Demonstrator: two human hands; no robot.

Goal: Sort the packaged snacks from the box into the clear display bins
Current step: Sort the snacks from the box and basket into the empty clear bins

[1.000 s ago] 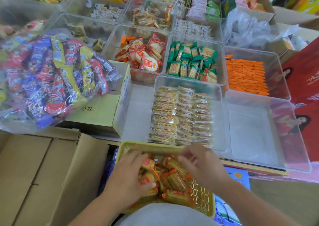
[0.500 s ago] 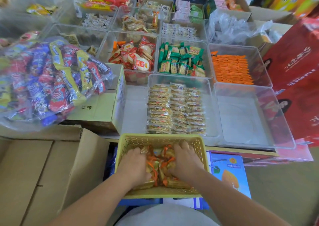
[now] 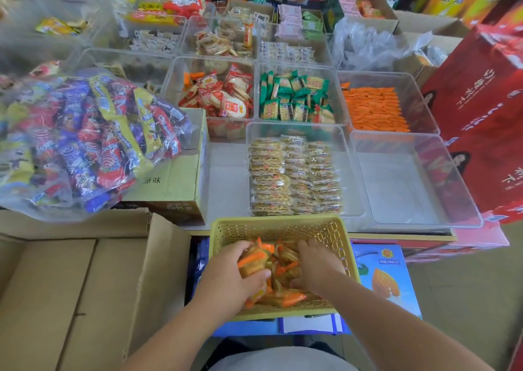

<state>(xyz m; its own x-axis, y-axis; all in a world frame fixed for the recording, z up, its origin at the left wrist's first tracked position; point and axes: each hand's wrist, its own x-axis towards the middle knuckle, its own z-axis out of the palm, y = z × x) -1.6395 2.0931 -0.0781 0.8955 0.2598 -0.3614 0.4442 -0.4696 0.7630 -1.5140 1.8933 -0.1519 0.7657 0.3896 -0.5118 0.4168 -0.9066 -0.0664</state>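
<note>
A yellow plastic basket point(image 3: 283, 224) sits in front of me with orange-ended snack packets point(image 3: 285, 297) piled in it. My left hand point(image 3: 226, 274) grips a bunch of those packets point(image 3: 253, 260), lifted a little above the pile. My right hand point(image 3: 317, 266) is down in the basket with its fingers curled into the packets. Beyond the basket stand clear display bins: one with rows of tan packets point(image 3: 294, 172) and an empty bin point(image 3: 410, 181) to its right.
Further bins hold red-white snacks point(image 3: 223, 96), green packets point(image 3: 297, 98) and orange sticks point(image 3: 373, 110). A big clear bag of colourful snacks point(image 3: 85, 138) lies on a cardboard box point(image 3: 181, 181) at left. Open cardboard flaps point(image 3: 85, 285) at near left, red cartons point(image 3: 481, 121) at right.
Both hands stayed in the basket gathering packets. My left hand has closed on a bunch and raised it slightly. The view has tilted back, showing more of the bins.
</note>
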